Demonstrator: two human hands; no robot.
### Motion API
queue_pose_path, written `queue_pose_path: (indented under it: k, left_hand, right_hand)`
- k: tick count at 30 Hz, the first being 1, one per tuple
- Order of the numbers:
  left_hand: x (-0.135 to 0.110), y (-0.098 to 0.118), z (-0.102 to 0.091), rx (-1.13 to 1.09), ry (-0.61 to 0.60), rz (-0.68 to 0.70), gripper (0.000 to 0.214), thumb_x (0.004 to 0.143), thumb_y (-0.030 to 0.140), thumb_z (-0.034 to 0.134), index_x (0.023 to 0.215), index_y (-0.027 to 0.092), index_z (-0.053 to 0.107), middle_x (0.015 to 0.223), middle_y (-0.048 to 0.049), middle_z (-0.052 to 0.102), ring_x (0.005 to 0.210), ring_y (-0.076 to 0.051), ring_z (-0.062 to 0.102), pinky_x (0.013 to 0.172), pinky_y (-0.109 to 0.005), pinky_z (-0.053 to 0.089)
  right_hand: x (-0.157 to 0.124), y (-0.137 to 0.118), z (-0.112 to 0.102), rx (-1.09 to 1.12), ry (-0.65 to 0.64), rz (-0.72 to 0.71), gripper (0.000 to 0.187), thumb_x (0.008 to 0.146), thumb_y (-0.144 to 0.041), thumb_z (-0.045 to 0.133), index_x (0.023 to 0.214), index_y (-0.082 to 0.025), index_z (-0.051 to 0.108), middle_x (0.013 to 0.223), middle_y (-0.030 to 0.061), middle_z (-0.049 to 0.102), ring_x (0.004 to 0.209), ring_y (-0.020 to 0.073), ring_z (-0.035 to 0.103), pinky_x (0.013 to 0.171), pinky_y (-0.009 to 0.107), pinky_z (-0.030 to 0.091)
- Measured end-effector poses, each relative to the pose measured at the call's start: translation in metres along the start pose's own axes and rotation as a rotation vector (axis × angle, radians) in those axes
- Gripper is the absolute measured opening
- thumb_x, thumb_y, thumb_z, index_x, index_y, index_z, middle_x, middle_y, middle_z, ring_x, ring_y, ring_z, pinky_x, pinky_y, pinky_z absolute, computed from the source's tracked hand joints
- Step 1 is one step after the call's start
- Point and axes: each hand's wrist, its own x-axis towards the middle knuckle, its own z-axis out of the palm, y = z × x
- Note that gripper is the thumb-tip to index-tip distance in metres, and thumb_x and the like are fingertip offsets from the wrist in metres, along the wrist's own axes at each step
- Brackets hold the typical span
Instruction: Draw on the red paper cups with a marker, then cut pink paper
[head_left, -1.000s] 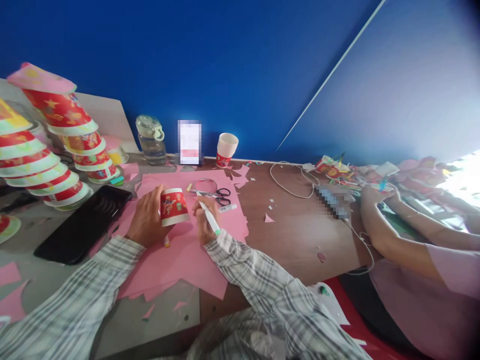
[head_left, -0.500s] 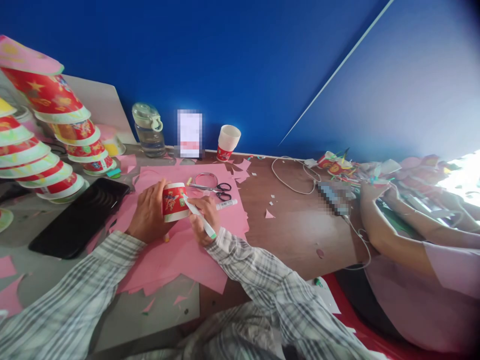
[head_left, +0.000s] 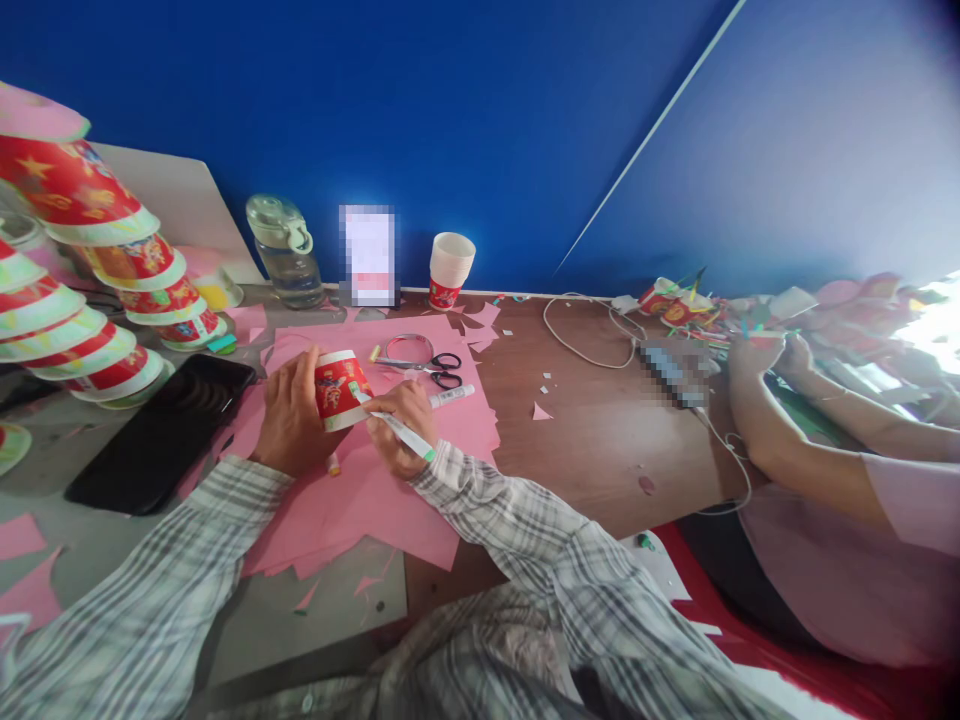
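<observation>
My left hand (head_left: pixel 289 415) is wrapped round a red printed paper cup (head_left: pixel 341 388) with pale bands at its ends, held tilted above pink paper sheets (head_left: pixel 360 510). In my right hand (head_left: pixel 405 425) is a white marker pen (head_left: pixel 405 434) with a green end, gripped between thumb and fingers. The marker's tip meets the cup's printed side or is very close to it. Just beyond my right hand lie black-handled scissors (head_left: pixel 445 371), a roll of tape (head_left: pixel 409 349) and a white tube or pen (head_left: pixel 451 396).
Stacks of red cups (head_left: pixel 154 275) stand on the left near a black phone (head_left: pixel 161 435). A water bottle (head_left: pixel 285 255), a blurred bright screen (head_left: pixel 369 258) and nested cups (head_left: pixel 451 270) line the blue wall. At right, another person's arms (head_left: pixel 795 430) work near a white cable (head_left: pixel 589 350).
The cup has been tilted further, and the marker has moved lower on its side, with its green end pointing more to the right. My view has shifted slightly.
</observation>
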Motion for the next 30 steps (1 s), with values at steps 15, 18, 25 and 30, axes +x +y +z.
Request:
queue_pose_path:
  k: [15, 18, 25, 30]
  left_hand:
    - [0.0, 0.0021, 0.0002, 0.002, 0.033, -0.022, 0.084, 0.069, 0.047, 0.05, 0.133, 0.005, 0.016, 0.129, -0.0228, 0.037, 0.122, -0.032, 0.031, 0.102, -0.049, 0.023]
    - [-0.0001, 0.0022, -0.0002, 0.006, 0.029, -0.003, 0.084, 0.069, 0.048, 0.049, 0.133, 0.004, 0.017, 0.129, -0.0235, 0.037, 0.122, -0.031, 0.031, 0.102, -0.049, 0.023]
    - [-0.0007, -0.0001, 0.0008, 0.022, 0.041, 0.001, 0.084, 0.069, 0.048, 0.049, 0.133, 0.005, 0.017, 0.129, -0.0231, 0.037, 0.122, -0.031, 0.031, 0.102, -0.049, 0.024]
    - [-0.0009, 0.0014, 0.0, 0.021, 0.028, -0.008, 0.085, 0.069, 0.047, 0.051, 0.133, 0.005, 0.017, 0.13, -0.0226, 0.036, 0.122, -0.032, 0.032, 0.102, -0.048, 0.024]
  right_hand:
    - [-0.0007, -0.0003, -0.0003, 0.025, -0.059, -0.065, 0.018, 0.084, -0.028, 0.046, 0.089, -0.019, 0.061, 0.079, 0.0027, 0.069, 0.074, 0.0141, 0.058, 0.08, 0.032, 0.043]
    - [-0.0006, -0.0006, 0.0002, 0.002, -0.069, -0.053, 0.018, 0.084, -0.027, 0.046, 0.089, -0.018, 0.061, 0.08, 0.0026, 0.069, 0.074, 0.0139, 0.058, 0.08, 0.032, 0.043]
    - [0.0019, -0.0045, -0.0013, -0.018, -0.062, -0.035, 0.021, 0.085, -0.028, 0.042, 0.084, -0.018, 0.06, 0.072, 0.0023, 0.064, 0.07, 0.0137, 0.053, 0.079, 0.032, 0.041]
    - [0.0019, -0.0063, -0.0042, -0.013, -0.055, -0.013, 0.029, 0.086, -0.031, 0.035, 0.07, -0.019, 0.057, 0.062, 0.0008, 0.058, 0.066, 0.0131, 0.049, 0.079, 0.032, 0.039]
